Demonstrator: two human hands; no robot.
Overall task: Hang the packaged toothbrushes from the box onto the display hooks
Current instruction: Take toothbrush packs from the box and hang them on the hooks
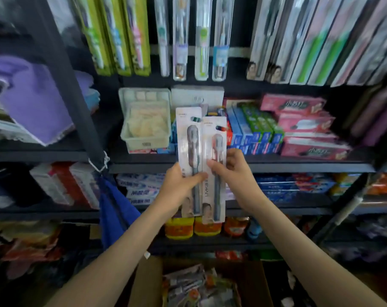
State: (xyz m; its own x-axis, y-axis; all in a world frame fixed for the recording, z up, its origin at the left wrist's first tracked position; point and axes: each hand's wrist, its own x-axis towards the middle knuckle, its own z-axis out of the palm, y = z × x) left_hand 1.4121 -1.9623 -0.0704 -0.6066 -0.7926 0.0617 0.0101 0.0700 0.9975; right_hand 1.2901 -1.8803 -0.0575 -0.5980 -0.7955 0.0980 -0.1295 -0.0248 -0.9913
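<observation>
Two white packaged toothbrushes stand upright in front of the shelves, side by side and overlapping. My left hand (181,185) grips the left pack (189,138) around its lower half, thumb across the front. My right hand (231,168) pinches the right pack (214,151) at mid height. Each pack has a hang hole near its top. Below, a brown cardboard box (148,282) holds several more packs (194,286). Rows of hung toothbrushes (201,38) fill the display at the top.
Toothpaste boxes (256,129) and pink cartons (307,127) fill the shelf behind the packs. A pale plastic tray (147,120) sits at left. A dark upright post (77,96) slants down the left, with purple cloth (31,98) beyond. A blue bag (116,209) hangs below it.
</observation>
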